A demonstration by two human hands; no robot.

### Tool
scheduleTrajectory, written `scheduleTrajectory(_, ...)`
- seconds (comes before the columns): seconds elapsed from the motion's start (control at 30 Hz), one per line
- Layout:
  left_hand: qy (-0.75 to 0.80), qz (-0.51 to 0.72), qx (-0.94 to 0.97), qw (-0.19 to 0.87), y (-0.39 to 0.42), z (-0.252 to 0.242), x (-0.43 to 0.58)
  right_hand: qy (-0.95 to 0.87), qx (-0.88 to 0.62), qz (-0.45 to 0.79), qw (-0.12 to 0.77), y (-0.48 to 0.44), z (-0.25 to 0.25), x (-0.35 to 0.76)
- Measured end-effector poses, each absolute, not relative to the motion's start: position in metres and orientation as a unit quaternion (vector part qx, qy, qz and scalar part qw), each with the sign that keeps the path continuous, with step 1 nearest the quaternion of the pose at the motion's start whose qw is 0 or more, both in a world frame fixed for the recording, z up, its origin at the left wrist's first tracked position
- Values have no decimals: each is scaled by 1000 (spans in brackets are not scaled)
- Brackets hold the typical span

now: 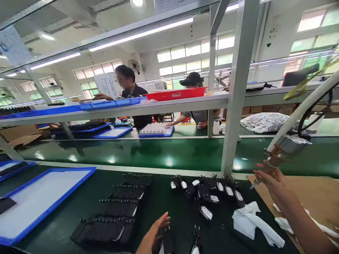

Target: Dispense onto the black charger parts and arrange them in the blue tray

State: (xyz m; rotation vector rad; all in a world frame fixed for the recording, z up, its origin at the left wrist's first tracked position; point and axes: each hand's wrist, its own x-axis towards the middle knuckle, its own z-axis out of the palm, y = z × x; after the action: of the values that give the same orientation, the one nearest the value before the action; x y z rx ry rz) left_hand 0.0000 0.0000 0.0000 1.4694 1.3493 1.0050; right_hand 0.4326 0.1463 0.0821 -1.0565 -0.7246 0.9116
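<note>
Head view: just left of the black box (pixel 168 240), set lengthwise front to back, with the nearer left hand (pixel 155 233), grip impossible to tell; well right of box, holding tool (pixel 277 153) with right hand (pixel 275 180).

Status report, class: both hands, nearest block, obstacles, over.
Right hand holding nozzled tool. Left hand at black block, grip unclear. Possible obstacle: crumpled white sheet, lower right of view.

There is one left hand (pixel 153 235), one right hand (pixel 277 183) and one handheld tool (pixel 275 160). Black boxes (pixel 108 229) form four rows, too tightly packed to count singly. I count one red tray (pixel 164 96) and one black cap (pixel 192 78).
</note>
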Motion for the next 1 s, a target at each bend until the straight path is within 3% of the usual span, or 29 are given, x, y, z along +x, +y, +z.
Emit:
scheduleTrajectory(0.23, 527, 490, 548, 426, -7, -9, 12, -379, -439, 450, 679, 96, 82, 386)
scheduleTrajectory(0.47, 588, 503, 539, 333, -12, -18, 34, -361, -394, 467, 705, 48, 93, 328)
scheduleTrajectory(0.67, 553, 596, 438, 384, -7, -14, 22, -376, -288, 503, 723, 37, 105, 292)
scheduleTrajectory(0.77, 574, 561, 454, 387, -13, -10, 14, -392, -241, 509, 728, 34, 113, 274)
scheduleTrajectory(1.0, 641, 430, 606, 193, -33, -12, 40, -384, -177, 541, 727, 30, 137, 230)
